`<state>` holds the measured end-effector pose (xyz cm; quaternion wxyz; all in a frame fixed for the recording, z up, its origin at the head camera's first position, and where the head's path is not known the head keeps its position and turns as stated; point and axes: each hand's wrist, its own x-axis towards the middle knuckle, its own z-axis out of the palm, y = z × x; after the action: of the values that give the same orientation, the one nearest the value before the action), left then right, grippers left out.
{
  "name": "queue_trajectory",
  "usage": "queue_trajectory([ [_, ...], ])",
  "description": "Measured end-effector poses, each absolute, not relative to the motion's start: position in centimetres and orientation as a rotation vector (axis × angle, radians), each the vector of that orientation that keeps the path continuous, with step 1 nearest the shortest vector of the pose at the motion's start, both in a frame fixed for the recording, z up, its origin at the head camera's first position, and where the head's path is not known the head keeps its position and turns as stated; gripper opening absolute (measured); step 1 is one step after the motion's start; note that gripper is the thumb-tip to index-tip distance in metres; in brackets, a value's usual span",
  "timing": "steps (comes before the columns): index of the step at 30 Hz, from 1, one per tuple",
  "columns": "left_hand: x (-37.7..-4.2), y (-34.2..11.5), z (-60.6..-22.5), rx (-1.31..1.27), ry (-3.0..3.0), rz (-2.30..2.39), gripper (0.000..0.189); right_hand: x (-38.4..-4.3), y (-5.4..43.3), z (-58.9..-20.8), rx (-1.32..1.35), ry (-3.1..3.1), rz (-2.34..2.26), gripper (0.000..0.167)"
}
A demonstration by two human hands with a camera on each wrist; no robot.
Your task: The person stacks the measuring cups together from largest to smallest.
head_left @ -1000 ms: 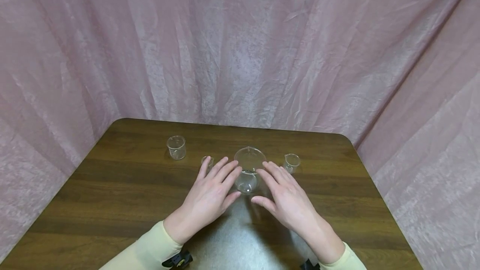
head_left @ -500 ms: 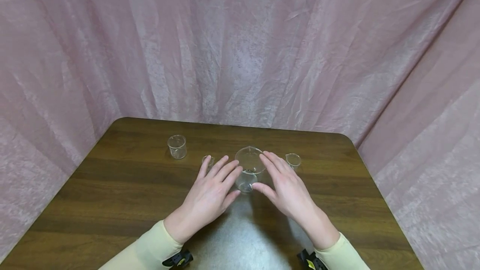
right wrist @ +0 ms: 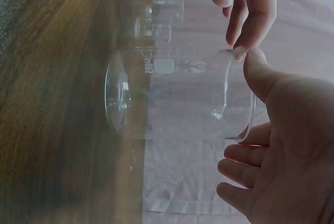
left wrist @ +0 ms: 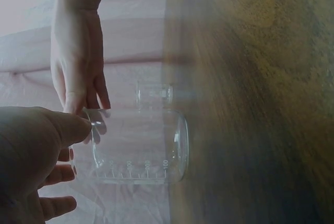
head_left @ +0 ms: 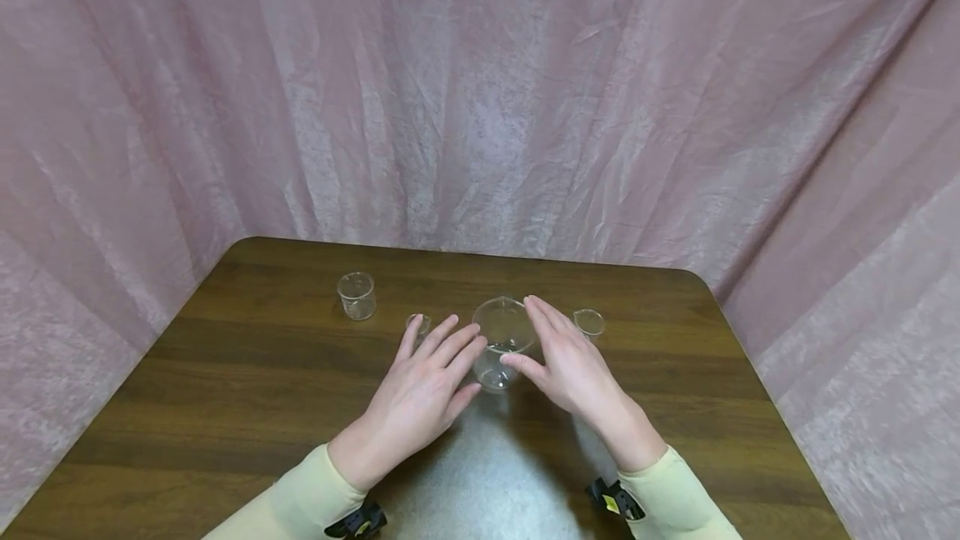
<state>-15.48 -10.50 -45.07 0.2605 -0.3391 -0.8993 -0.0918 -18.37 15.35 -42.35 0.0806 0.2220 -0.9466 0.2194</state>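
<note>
A clear glass beaker (head_left: 495, 369) stands upright on the wooden table between the two hands. White graduations and "500ml" show on its wall in the right wrist view. My left hand (head_left: 416, 386) is at its left side, fingers spread and fairly straight, the fingertips near the rim. On the other side, my right hand (head_left: 576, 365) has straight fingers along the right of the rim. Its thumb (right wrist: 257, 70) overlaps the near side of the rim; whether it presses the glass I cannot tell. Neither hand visibly grips the beaker.
A small beaker (head_left: 422, 327) is partly hidden behind the left fingers, another (head_left: 590, 322) behind the right hand. Farther back left stands a larger beaker (head_left: 357, 298). The wooden table (head_left: 225, 407) ends at a pink curtain (head_left: 480, 107).
The right hand has moved forward and slightly left, its fingers now alongside the rim and its thumb over the beaker's front. The left hand has hardly moved; the beaker keeps its place.
</note>
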Motion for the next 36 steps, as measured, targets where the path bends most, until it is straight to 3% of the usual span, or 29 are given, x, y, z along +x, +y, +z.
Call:
queue_trajectory([
  [36, -14.3, -10.8, -44.8, -0.953, -2.433, -0.251, 0.062, -18.9, 15.1, -43.0, 0.644, -2.914, 0.931, 0.108],
])
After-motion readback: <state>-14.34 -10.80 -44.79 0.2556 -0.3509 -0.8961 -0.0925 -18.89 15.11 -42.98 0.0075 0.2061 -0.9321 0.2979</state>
